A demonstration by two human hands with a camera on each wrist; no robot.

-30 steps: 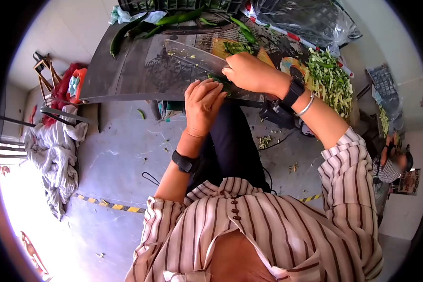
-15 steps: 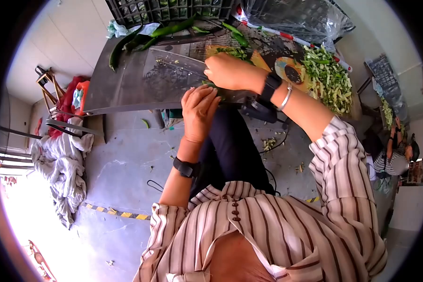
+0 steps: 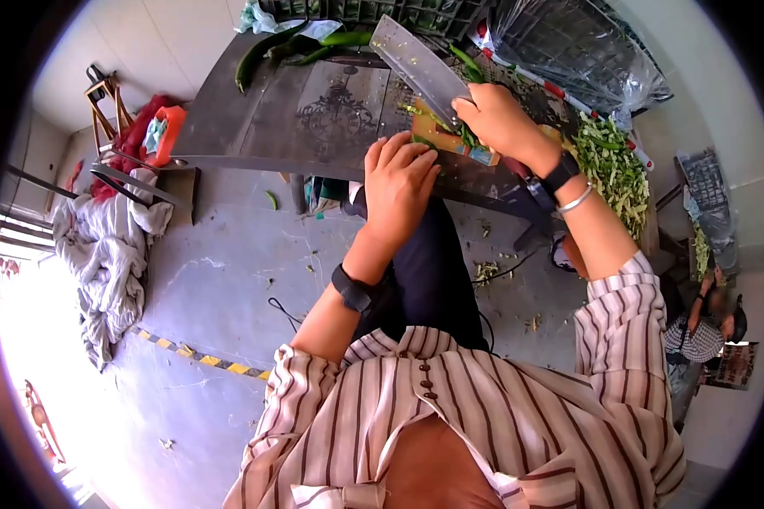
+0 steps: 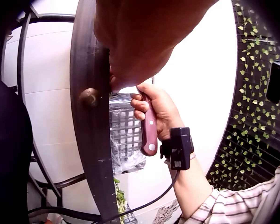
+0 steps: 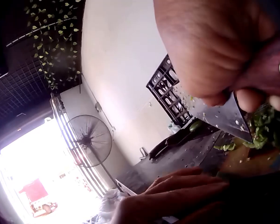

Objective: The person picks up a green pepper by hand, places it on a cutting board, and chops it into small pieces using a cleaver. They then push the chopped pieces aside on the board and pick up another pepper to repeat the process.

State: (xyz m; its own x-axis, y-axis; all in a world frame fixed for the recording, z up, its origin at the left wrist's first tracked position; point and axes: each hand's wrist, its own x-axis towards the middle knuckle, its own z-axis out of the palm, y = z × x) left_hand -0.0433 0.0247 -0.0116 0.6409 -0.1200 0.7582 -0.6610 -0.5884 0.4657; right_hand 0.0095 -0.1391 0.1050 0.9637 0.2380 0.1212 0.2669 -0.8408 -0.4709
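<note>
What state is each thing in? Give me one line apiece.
Kitchen knife: gripped in the right hand, blade flecked with bits
Left hand: partly over the table, grip unclear
Long dark-green pepper: whole, lying on the table
Vegetable heap: chopped small
Plastic sheeting: crinkled
Grey cloth: crumpled
Fan: unclear whether running

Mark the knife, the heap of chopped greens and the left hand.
Knife (image 3: 420,69): head view, middle of the blade.
Heap of chopped greens (image 3: 611,174): head view, its middle.
Left hand (image 3: 399,188): head view, back of the hand.
</note>
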